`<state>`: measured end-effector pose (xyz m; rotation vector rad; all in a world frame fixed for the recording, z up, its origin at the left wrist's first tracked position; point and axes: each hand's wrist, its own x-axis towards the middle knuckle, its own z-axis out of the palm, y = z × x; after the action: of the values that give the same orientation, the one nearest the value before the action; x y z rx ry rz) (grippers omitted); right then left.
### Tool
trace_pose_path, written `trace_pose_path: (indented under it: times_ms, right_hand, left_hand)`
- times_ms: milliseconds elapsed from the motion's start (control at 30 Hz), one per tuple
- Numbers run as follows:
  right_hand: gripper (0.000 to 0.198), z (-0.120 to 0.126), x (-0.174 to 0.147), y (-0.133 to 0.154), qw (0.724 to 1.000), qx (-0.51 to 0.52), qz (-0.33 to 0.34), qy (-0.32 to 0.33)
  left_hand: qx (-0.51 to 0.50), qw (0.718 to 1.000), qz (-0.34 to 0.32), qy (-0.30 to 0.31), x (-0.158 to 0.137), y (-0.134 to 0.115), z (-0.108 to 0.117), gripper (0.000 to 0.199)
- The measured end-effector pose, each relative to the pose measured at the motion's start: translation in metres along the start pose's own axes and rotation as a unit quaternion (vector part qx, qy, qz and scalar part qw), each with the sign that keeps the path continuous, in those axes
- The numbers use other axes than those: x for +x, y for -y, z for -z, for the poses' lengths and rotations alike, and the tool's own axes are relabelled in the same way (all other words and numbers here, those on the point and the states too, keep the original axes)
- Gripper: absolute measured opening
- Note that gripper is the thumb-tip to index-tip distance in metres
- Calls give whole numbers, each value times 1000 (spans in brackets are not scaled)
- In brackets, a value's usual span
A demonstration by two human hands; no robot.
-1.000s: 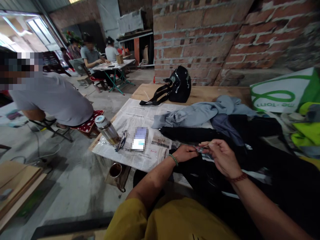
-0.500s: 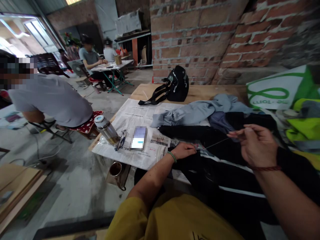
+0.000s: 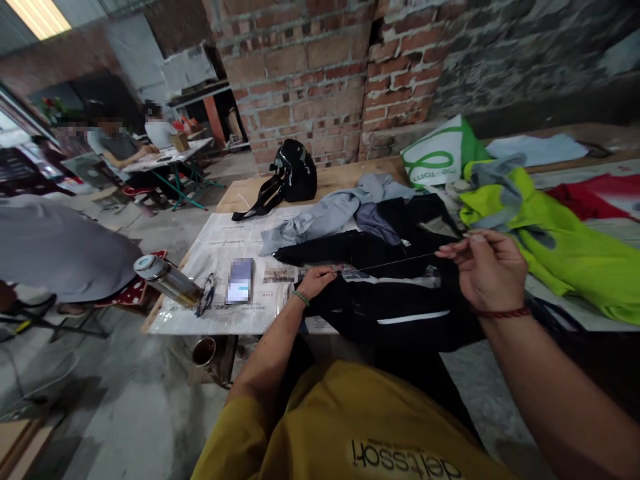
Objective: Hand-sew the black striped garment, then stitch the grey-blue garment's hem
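Note:
A black garment with white stripes (image 3: 360,308) lies over the table's front edge before me. My left hand (image 3: 317,281) is closed on its left end, fingertips pressed together on the cloth. From there a thin light thread (image 3: 395,263) runs taut, rising slightly to the right. My right hand (image 3: 493,270) is raised above the garment and pinches the thread's other end between thumb and fingers; whether a needle is in that pinch is too small to make out. Behind the garment lie more black cloth (image 3: 320,248) and a grey piece of clothing (image 3: 310,223).
Newspaper (image 3: 200,230) covers the table. On its left are a phone (image 3: 240,281), glasses (image 3: 207,297) and a tilted-looking flask (image 3: 167,280). A black helmet (image 3: 295,170) sits behind; a green-white bag (image 3: 435,157) and yellow-green clothing (image 3: 555,240) lie right. Another person (image 3: 65,247) sits at left.
My view has turned to the right, so the table's things appear further left and more clothing shows. Both hands keep their hold, with the thread still stretched between them.

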<state>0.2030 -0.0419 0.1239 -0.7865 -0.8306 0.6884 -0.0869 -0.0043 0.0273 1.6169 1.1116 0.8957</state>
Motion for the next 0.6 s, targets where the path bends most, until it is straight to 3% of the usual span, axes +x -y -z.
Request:
trace_pose_path:
  times_ms: [167,333,467,600]
  right_hand:
    - [7,23,-1,18,999,26,28,-17]
    - [12,40,-14,23,999,37,13,-6]
    - [22,51,-32,19,999,23,-33,-36]
    - [32,57,-57,6,994,-4,-100,-35]
  left_hand:
    - [121,992,-37,5,-10,-28,3,27]
    - [267,955,-123,42,-34,-53,9,27]
    - [325,940,-93,46,-64,-51,15,32]
    - [265,962,-64,-12,-88,-37,10,37]
